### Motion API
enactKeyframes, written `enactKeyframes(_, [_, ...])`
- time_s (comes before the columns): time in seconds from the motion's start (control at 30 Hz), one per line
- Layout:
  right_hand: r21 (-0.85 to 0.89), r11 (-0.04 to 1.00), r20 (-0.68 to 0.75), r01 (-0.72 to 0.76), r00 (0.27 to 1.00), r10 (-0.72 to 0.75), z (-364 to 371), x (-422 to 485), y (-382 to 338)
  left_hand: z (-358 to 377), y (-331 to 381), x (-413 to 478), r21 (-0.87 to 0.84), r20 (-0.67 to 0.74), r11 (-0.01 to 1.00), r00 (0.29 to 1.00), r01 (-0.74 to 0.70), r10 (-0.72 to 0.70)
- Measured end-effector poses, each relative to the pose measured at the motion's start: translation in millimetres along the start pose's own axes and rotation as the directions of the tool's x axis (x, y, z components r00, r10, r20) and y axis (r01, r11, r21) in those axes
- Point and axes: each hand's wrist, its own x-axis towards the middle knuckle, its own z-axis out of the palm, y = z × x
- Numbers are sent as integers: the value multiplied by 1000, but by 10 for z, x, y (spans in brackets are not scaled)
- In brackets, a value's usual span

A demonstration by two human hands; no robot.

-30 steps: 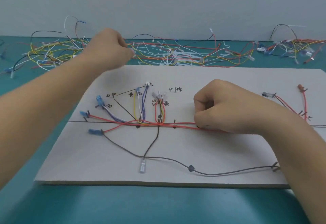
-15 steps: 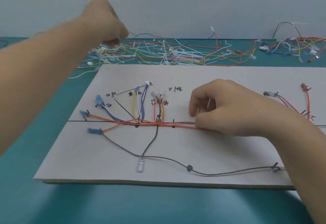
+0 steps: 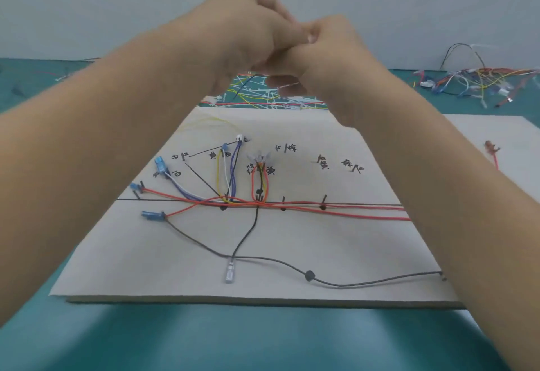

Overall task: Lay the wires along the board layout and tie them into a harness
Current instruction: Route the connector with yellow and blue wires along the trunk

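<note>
The beige layout board (image 3: 146, 268) lies in front of me with handwritten marks and pegs. Red wires (image 3: 350, 210) run along its main line, with yellow, white and blue branches looping up to connectors. A black wire (image 3: 365, 281) curves across the near part. My left hand (image 3: 248, 28) and my right hand (image 3: 330, 55) are raised together above the board's far edge, their closed fingers touching. A thin, blurred yellow wire (image 3: 210, 120) trails from them down onto the board's far left. The exact grip is hidden between the fingers.
A pile of loose wires and white ties (image 3: 263, 99) lies on the teal table just behind the board. Another bundle of coloured wires (image 3: 482, 78) sits at the far right. A red-tipped wire (image 3: 491, 147) lies on the board's right part.
My left hand swung in from the loose pile at far left to the centre, bringing a yellow wire. My right hand lifted off the red wires and rose to meet it.
</note>
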Motion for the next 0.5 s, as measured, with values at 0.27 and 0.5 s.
enactKeyframes(0.27, [-1,1000,6,-14,1000,14,-329,202,-13,-165,-456,129,280,151,948,982,-151,112])
enactKeyframes(0.5, [-188,980,-172,-61,985,28,-673,275,109,-440,-1014,429,668,-163,735,941,-115,295])
